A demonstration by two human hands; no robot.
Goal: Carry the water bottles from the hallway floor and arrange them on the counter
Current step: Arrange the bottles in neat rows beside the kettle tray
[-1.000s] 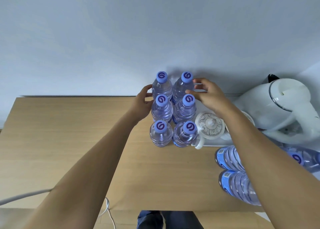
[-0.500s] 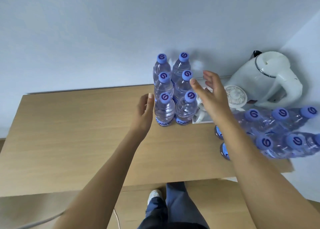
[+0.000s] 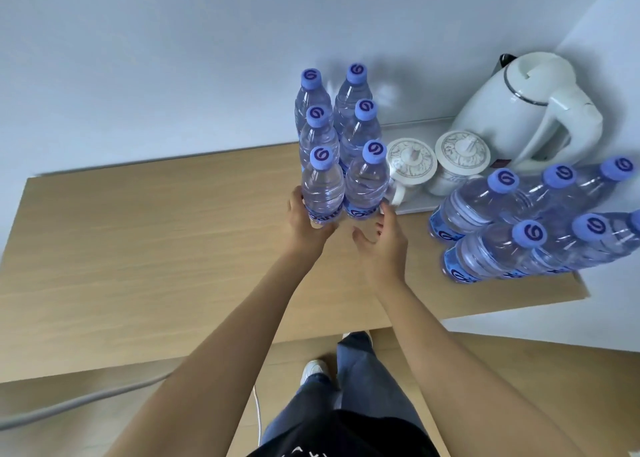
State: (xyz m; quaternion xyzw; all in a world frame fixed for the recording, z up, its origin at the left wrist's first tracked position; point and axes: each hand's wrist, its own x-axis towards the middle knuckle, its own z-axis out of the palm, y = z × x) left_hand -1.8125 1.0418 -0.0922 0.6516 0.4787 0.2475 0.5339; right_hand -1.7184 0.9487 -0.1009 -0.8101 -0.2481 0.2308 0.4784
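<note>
Six water bottles (image 3: 341, 138) are stood upright in two rows of three on the counter (image 3: 145, 235), just left of the white kettle (image 3: 530, 110). The nearest left bottle (image 3: 322, 190) is gripped at its base by the left hand (image 3: 304, 221). The right hand (image 3: 382, 242) is held with fingers spread, beside the nearest right bottle (image 3: 367, 183). Two lidded cups (image 3: 436, 162) are seen before the kettle, and six more bottles (image 3: 533, 221) right of them.
</note>
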